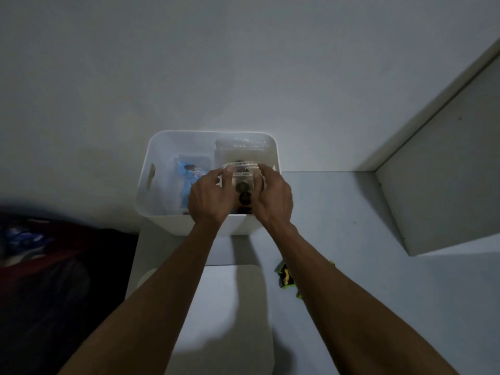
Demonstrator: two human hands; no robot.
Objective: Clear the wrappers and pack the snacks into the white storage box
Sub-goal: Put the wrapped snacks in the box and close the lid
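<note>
The tabletop point(351, 280) carries a white storage box point(162, 212) against the wall. A flat white lid point(230, 307) lies just in front of the box. Over the box's right half, the left hand point(209, 196) and right hand point(273, 196) both grip a clear snack container point(242, 174). A blue packet point(190, 174) lies inside the box's left half. A green wrapper point(286, 277) lies right of the lid.

I'm in a dim room at home: a plain white wall point(243, 63), a pale surface point(338, 212) pushed into its corner, a white cabinet side point(438, 180) on my right, and dark bedding or clothes point(40, 266) heaped at my left.
</note>
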